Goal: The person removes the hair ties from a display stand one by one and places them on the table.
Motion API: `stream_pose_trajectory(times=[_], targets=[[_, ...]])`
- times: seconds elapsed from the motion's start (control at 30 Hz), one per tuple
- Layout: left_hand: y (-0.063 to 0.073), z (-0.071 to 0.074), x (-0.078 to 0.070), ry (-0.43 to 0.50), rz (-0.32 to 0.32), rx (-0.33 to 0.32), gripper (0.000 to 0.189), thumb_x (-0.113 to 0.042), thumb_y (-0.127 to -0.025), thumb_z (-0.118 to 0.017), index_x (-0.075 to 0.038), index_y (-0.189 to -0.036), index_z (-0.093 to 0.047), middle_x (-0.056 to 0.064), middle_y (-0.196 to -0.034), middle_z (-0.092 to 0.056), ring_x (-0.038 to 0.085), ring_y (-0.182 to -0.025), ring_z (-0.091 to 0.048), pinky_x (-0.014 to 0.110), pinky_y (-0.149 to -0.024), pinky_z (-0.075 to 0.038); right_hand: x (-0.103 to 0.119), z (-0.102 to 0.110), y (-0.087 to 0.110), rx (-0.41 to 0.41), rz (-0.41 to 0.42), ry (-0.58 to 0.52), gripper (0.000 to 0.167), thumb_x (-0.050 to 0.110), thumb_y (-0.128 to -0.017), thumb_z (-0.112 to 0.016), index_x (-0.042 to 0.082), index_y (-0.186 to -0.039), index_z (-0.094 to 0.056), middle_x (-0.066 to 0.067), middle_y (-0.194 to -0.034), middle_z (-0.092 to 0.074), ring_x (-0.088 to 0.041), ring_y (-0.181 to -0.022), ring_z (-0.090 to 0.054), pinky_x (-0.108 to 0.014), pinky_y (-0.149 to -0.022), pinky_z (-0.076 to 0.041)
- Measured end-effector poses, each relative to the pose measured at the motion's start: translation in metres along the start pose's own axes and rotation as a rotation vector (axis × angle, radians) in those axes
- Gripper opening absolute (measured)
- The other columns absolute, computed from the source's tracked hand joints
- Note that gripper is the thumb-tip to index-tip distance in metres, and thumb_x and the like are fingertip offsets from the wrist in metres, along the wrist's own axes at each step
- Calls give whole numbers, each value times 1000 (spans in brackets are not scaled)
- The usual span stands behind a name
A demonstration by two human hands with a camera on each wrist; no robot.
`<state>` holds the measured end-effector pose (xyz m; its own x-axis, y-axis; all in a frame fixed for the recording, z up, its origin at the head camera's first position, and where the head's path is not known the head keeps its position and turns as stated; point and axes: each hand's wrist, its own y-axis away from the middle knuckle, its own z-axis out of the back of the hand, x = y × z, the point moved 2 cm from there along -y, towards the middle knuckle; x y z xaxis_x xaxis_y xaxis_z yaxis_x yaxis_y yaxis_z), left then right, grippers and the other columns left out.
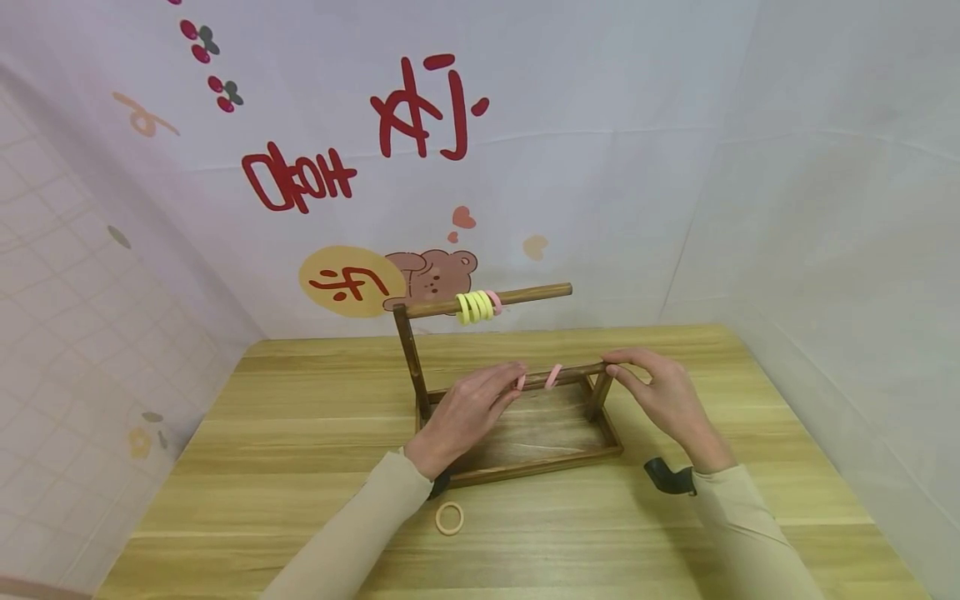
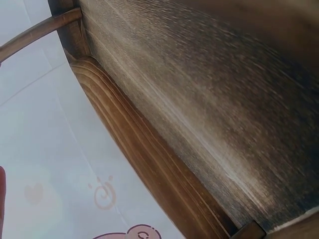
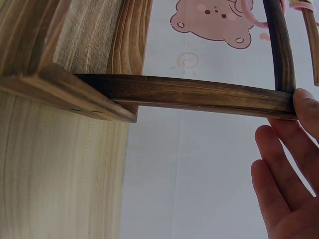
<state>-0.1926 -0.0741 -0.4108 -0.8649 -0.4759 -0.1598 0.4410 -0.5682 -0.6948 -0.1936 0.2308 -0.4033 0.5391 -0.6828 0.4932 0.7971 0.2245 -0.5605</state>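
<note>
A dark wooden rack has a tray base [image 1: 525, 473], an upper rod [image 1: 536, 293] and a lower rod [image 1: 581, 372]. At the lower rod, my left hand [image 1: 468, 410] pinches a pink ring [image 1: 521, 382] between thumb and fingers. A second pink ring [image 1: 553, 377] hangs on that rod, further right. With thumb and fingertips, my right hand [image 1: 663, 398] grips the lower rod's right end, where it meets the short post [image 1: 598, 395]; the right wrist view shows that corner close up. Several yellow rings [image 1: 474, 307] and a pink ring [image 1: 495, 302] hang together on the upper rod.
A pale wooden ring [image 1: 450, 518] lies on the wood-grain table [image 1: 300, 500], in front of the rack. The tall post [image 1: 410, 354] carries the upper rod at its left end. Behind the table hangs a white printed cloth [image 1: 600, 167]. Dark straps show at both wrists.
</note>
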Motion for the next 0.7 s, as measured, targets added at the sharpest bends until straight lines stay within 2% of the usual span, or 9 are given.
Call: stream_pose_trajectory(times=[0.17, 0.47, 0.6, 0.7], targets=[[2, 2, 1, -4, -8, -13, 40, -12, -97, -73, -4, -135, -65, 11, -130, -71, 24, -117, -69, 32, -101, -53, 0, 0, 0, 1, -2, -2, 24, 4, -91, -78, 10, -114, -79, -4, -116, -77, -27, -111, -71, -44, -93, -53], [5, 8, 2, -2, 15, -14, 45, -5, -91, -79, -4, -134, -66, 12, -129, -71, 24, -115, -70, 33, -98, -55, 0, 0, 0, -3, -1, 0, 24, 4, -91, -78, 10, -114, -79, -4, -115, -77, -27, -110, -71, -44, -92, -53], [8, 12, 2, 4, 22, -17, 34, -14, -100, -70, -3, -133, -66, 12, -128, -71, 24, -116, -70, 33, -99, -55, 0, 0, 0, 0, -2, -3, 24, 4, -91, -78, 9, -114, -78, -4, -115, -77, -27, -110, -71, -44, -92, -53], [12, 15, 3, 3, 27, -34, 32, -19, -103, -65, -2, -131, -67, 12, -126, -72, 24, -114, -71, 34, -98, -55, 0, 0, 0, 2, 0, -4, 24, 4, -91, -78, 9, -115, -78, -5, -115, -77, -28, -110, -71, -45, -92, -53]])
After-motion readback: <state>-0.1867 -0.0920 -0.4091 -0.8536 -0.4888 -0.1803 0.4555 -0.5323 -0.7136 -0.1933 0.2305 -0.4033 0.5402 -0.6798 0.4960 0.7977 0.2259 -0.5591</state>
